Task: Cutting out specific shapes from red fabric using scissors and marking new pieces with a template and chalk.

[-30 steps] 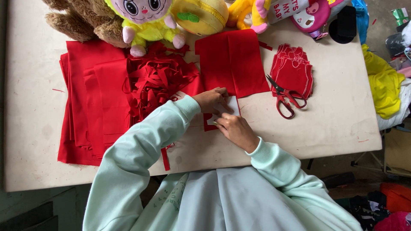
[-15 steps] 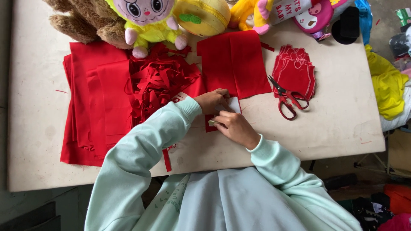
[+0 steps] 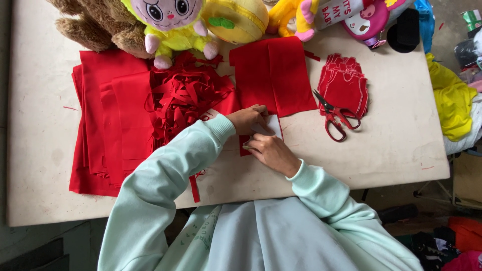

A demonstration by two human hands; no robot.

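Observation:
My left hand (image 3: pixel 247 119) presses a small white card template (image 3: pixel 268 125) onto a red fabric piece (image 3: pixel 244 144) near the table's middle. My right hand (image 3: pixel 271 152) sits just below it, fingers closed near the template's lower edge; what it pinches is hidden. A folded red fabric sheet (image 3: pixel 273 75) lies just beyond the hands. Red-handled scissors (image 3: pixel 333 115) lie to the right, beside a stack of cut red shapes (image 3: pixel 344 85).
A heap of red strips (image 3: pixel 186 95) and a stack of red fabric sheets (image 3: pixel 108 120) fill the table (image 3: pixel 40 165) on the left. Plush toys (image 3: pixel 170 20) line the far edge. Yellow cloth (image 3: pixel 452 100) hangs off the right side.
Both hands stay on the template and red piece with only slight finger shifts; the view moved a little.

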